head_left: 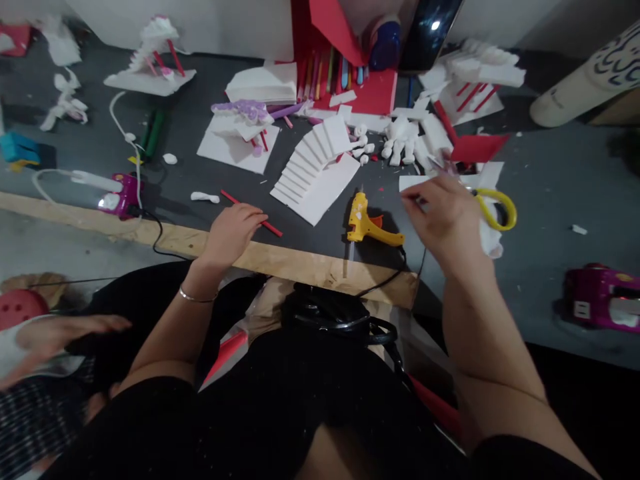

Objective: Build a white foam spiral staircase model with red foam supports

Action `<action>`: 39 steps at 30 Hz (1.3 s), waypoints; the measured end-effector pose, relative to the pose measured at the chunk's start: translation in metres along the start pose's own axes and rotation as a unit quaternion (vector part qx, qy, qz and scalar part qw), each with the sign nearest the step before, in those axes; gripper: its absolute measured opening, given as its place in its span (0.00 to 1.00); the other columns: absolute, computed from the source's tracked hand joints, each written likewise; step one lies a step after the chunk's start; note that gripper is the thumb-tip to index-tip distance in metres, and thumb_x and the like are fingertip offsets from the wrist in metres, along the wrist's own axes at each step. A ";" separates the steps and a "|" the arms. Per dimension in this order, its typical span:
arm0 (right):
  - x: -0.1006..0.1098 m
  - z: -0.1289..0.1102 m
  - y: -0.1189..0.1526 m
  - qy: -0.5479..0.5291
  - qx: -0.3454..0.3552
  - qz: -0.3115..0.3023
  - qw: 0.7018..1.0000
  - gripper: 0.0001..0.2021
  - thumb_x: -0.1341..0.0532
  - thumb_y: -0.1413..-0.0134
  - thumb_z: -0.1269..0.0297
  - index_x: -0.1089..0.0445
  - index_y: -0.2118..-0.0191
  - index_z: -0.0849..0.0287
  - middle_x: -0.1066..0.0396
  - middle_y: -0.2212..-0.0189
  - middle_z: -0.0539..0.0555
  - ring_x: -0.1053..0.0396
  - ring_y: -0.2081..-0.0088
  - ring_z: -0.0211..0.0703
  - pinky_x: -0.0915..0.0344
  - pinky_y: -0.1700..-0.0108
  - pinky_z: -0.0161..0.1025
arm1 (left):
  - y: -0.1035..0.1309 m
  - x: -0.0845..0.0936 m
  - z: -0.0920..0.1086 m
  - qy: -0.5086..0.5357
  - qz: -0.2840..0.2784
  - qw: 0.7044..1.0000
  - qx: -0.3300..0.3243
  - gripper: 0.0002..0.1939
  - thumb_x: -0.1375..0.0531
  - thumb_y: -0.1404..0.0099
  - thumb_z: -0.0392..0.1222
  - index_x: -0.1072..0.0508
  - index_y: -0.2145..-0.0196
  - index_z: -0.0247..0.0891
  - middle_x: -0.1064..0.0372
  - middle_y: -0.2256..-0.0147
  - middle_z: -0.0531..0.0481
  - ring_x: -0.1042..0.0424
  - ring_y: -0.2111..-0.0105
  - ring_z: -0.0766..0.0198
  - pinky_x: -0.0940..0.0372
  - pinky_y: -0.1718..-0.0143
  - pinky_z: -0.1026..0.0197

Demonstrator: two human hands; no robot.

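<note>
Left hand (237, 230) over a red stick (273, 229), near the front edge of the counter (540, 167)
Its fingers bend over the stick's middle, maybe to stop it rolling; I can't tell if that grip is closed. The stick is thin and straight. The right hand (443, 217) curls by yellow scissors (511, 212); I can't tell if it holds anything.

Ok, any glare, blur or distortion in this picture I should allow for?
Head view: a glare spot on the glossy black panel. Head view: a co-worker's hand, lower left, is blurred. Head view: wide-angle stretch probably slants the white, black-patterned bottle at the right edge. Head view: the yellow plastic glue gun reads fairly sharp.
</note>
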State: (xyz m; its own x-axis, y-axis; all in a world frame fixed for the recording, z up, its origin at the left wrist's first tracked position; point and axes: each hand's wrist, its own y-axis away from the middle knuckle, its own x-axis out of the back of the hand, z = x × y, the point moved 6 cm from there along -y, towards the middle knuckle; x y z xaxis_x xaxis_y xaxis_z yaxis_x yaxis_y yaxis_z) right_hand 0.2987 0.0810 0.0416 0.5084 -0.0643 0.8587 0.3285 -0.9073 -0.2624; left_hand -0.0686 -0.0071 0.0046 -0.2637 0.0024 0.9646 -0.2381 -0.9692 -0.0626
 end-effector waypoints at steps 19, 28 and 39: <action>-0.008 -0.003 -0.004 -0.742 -0.156 0.112 0.642 0.12 0.29 0.51 0.53 0.33 0.71 0.48 0.58 0.80 0.41 0.58 0.77 0.37 0.39 0.68 0.42 | -0.084 0.019 0.146 0.299 0.082 0.950 -0.027 0.10 0.45 0.23 0.44 0.28 0.52 0.38 0.26 0.64 0.50 0.29 0.68 0.63 0.34 0.64 0.61; -0.025 -0.032 0.009 -0.728 -0.180 0.089 0.656 0.11 0.37 0.47 0.51 0.37 0.70 0.47 0.60 0.79 0.42 0.58 0.76 0.41 0.38 0.64 0.45 | -0.104 0.003 0.182 0.286 0.072 0.954 -0.056 0.04 0.37 0.27 0.42 0.25 0.61 0.40 0.29 0.69 0.53 0.29 0.68 0.62 0.37 0.66 0.61; 0.004 -0.010 0.046 -0.299 -0.177 0.158 0.924 0.09 0.41 0.41 0.53 0.37 0.67 0.49 0.40 0.75 0.47 0.42 0.73 0.41 0.39 0.66 0.42 | -0.081 0.012 0.139 0.181 0.082 0.980 0.027 0.16 0.43 0.25 0.44 0.39 0.72 0.42 0.36 0.75 0.52 0.38 0.75 0.63 0.50 0.73 0.58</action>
State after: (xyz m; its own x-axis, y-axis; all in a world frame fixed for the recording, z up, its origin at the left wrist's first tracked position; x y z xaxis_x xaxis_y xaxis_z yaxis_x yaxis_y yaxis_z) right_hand 0.3080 0.0351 0.0375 0.9182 -0.2038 0.3397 -0.1384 -0.9685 -0.2068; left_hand 0.0770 0.0369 0.0563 -0.6112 -0.0771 0.7877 -0.1166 -0.9756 -0.1860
